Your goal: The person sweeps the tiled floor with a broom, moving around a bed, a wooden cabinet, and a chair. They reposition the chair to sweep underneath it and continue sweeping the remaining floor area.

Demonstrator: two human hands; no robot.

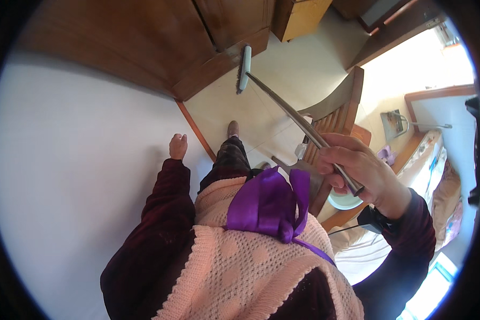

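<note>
My right hand (354, 166) grips the upper end of a broom's metal handle (292, 112), its fingers wrapped around the tube. From there the handle slants away to the broom head (245, 68), a narrow pale bar with dark bristles along its left side. That head is close to the base of a brown wooden cabinet (220, 66). My left hand (178, 147) hangs beside the white wall (84, 168), with no object visible in it. Its fingers are foreshortened, so their pose is unclear.
A slatted wooden chair (336, 108) stands right of the handle, near my right hand. Beneath that hand is a pale green basin (346, 201). A bed (420, 156) lies along the right, with purple slippers (386, 155) beside it. Tiled floor (280, 88) extends ahead of my shoe (233, 129).
</note>
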